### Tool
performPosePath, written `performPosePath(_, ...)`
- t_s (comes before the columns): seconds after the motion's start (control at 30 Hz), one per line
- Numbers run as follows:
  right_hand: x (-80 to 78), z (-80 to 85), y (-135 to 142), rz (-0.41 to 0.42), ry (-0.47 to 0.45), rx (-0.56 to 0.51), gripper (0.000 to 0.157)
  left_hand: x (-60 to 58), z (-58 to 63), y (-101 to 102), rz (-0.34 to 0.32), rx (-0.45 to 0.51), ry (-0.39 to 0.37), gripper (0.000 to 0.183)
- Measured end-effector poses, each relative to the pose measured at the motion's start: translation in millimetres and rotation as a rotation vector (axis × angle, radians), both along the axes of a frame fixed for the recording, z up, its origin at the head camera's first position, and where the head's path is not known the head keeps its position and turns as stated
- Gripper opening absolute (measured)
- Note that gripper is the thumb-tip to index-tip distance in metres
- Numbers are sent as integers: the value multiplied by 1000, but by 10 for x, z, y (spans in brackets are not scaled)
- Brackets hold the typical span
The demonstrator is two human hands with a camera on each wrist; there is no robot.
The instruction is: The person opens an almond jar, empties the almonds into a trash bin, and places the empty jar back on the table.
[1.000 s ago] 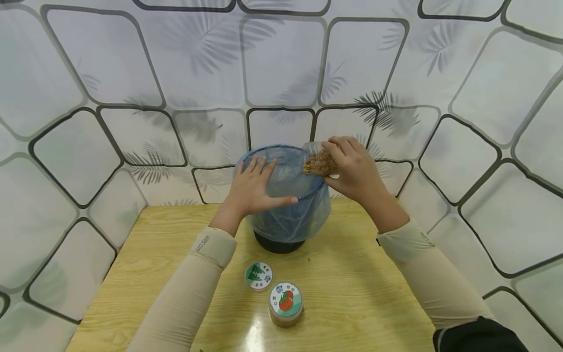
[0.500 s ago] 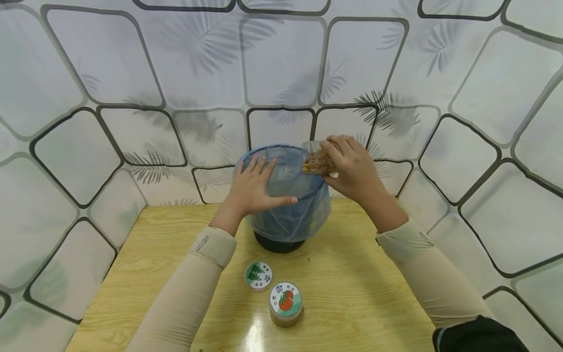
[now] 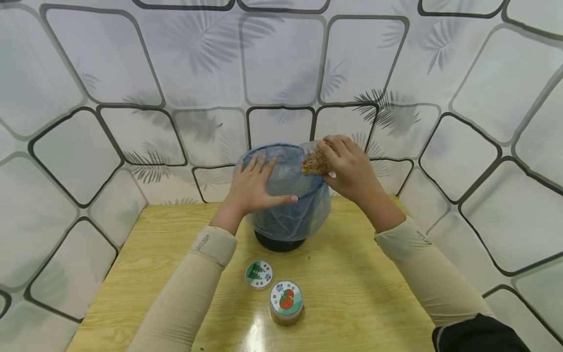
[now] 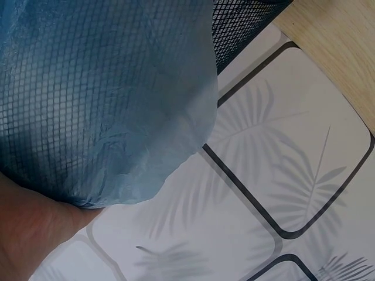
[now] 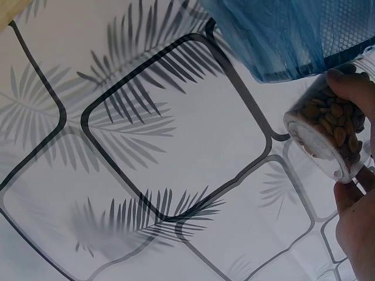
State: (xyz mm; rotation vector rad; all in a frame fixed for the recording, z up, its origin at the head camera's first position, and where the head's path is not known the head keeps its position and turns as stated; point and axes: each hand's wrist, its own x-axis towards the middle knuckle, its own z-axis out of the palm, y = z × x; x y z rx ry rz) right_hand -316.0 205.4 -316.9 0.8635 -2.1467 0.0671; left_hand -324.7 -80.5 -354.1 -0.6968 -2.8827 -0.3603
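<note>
My right hand (image 3: 352, 168) grips a clear jar (image 3: 313, 160), tipped nearly on its side over the right rim of a wastebasket lined with a blue plastic bag (image 3: 290, 215). Brown, almond-shaped pieces (image 5: 337, 120) fill part of the jar in the right wrist view, and a few yellow bits show by its mouth in the head view. With fingers spread and straight, my left hand (image 3: 250, 190) rests on the left side of the basket's rim, thumb along the front. Dark mesh (image 4: 240, 26) of the basket wall shows below the bag in the left wrist view.
On the wooden table (image 3: 360, 293), in front of the basket, lies a round lid (image 3: 259, 275) with a green vegetable picture. Beside it stands a closed jar (image 3: 286, 302) with a tomato on its lid. A patterned wall covering (image 3: 281, 63) surrounds the table's back and sides.
My right hand has shifted slightly left with the jar, whose mouth now reaches a little farther over the basket. The left hand stays in place.
</note>
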Motion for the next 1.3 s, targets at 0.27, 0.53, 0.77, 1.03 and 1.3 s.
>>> performPosePath(0.27, -16, -12, -18, 19, 21, 11, 79, -6, -2, 5, 2, 4, -7, 126)
performPosePath(0.53, -2, 6, -34, 42, 25, -8, 79, 2, -3, 11, 8, 1, -6, 124)
performPosePath(0.77, 2, 8, -34, 39, 27, -4, 80, 2, -3, 10, 7, -3, -2, 125)
performPosePath(1.03, 7, 2, -41, 32, 30, 0, 81, 3, 0, 2, -3, -1, 6, 127)
performPosePath(1.3, 14, 3, -51, 26, 40, 4, 78, -2, -4, 1, -5, 5, 16, 129)
